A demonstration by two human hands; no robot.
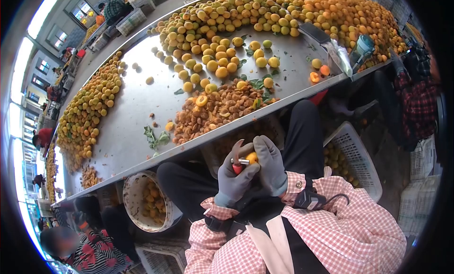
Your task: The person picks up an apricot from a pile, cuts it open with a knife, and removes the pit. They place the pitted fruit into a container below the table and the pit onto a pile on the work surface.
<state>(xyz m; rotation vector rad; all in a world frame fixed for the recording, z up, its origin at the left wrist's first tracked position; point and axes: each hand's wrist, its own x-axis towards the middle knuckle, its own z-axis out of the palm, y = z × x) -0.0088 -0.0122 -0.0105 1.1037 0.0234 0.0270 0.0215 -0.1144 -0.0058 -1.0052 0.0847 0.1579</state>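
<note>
My left hand (233,179), in a grey glove, is closed around a small pitting knife (237,167) with a red handle, a curved blade and a metal part. Its metal part reaches to a yellow-orange apricot (252,158). My right hand (271,166), gloved the same way, has its fingers wrapped round that apricot, which shows between the two hands. Both hands are over my lap, just in front of the table edge. Past that edge lies a heap of brown apricot pits (208,115), with a few leaves and a cut apricot half on it.
Heaps of apricots (227,16) cover the far side of the metal table (137,113). A white bucket (130,203) holding apricot pieces stands at left; a white crate (354,151) with fruit is at right. A bottle (363,47) and phone (314,33) rest there. Other people sit nearby.
</note>
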